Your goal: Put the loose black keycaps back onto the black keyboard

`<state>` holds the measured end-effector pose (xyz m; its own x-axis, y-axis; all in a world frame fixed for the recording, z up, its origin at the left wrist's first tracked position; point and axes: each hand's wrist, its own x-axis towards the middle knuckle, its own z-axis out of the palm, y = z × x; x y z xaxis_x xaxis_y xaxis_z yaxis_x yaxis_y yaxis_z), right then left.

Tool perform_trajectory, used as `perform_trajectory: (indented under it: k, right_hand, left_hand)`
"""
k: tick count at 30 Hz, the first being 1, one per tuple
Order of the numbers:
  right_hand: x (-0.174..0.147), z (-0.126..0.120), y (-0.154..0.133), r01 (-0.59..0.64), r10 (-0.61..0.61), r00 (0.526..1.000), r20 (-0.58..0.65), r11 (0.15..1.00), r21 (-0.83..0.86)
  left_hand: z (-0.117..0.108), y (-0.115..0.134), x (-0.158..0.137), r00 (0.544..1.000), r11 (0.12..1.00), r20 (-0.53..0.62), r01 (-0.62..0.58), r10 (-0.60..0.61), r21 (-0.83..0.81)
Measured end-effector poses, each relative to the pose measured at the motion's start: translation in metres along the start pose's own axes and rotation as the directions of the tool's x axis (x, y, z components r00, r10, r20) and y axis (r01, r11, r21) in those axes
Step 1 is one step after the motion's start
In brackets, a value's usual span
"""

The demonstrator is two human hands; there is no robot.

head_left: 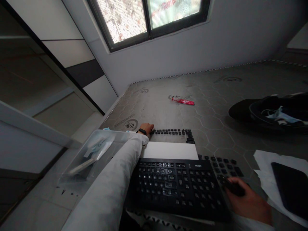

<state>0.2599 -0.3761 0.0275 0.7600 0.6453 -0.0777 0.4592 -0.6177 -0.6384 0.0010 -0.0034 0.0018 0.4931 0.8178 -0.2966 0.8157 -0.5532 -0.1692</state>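
Keyboard (178,186) is lying on a patterned cover (211,134), baring sockets where many keys are missing, as I am working remotely through the head camera. Beyond its far edge, I am holding the left hand (146,128) at the left end of the loose keys (172,131); its fingers are curling downward, and whether they are pinching a key I am unable to tell. Those keys are forming tidy lines, apparently so that each one's place is staying readable. Off the keyboard's far right corner, a second cluster of keys (222,163) is sitting in a block, seemingly echoing the number pad. Beside the keyboard's right edge, I am gripping a dark tool (237,189) in the right hand (247,197), fingers wrapping its handle, probably for firm control. A white sheet (170,150) is showing behind the keyboard, perhaps shielding the cover. Left of the keyboard, a clear box (81,179) is containing small articles; to its right, a phone (292,187) is resting on crumpled paper (262,173).
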Motion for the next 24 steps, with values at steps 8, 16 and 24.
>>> perform_trajectory:
  k: [8, 16, 24]
  right_hand:
    - [0.001, 0.0, 0.001, -0.002, 0.002, 1.0, 0.026, 1.0, -0.011]
    - [0.002, 0.001, 0.003, 0.003, -0.003, 1.0, 0.009, 1.0, 0.001]
    - [0.002, 0.0, 0.004, -0.005, 0.004, 1.0, 0.028, 1.0, 0.017]
  left_hand:
    - [0.001, 0.0, 0.0, 1.0, 1.0, -0.002, 0.012, -0.012, -0.024]
    - [0.0, -0.004, -0.003, 0.999, 0.997, -0.038, 0.02, -0.023, -0.073]
    - [-0.003, -0.012, -0.013, 0.991, 0.99, -0.11, 0.059, -0.073, -0.125]
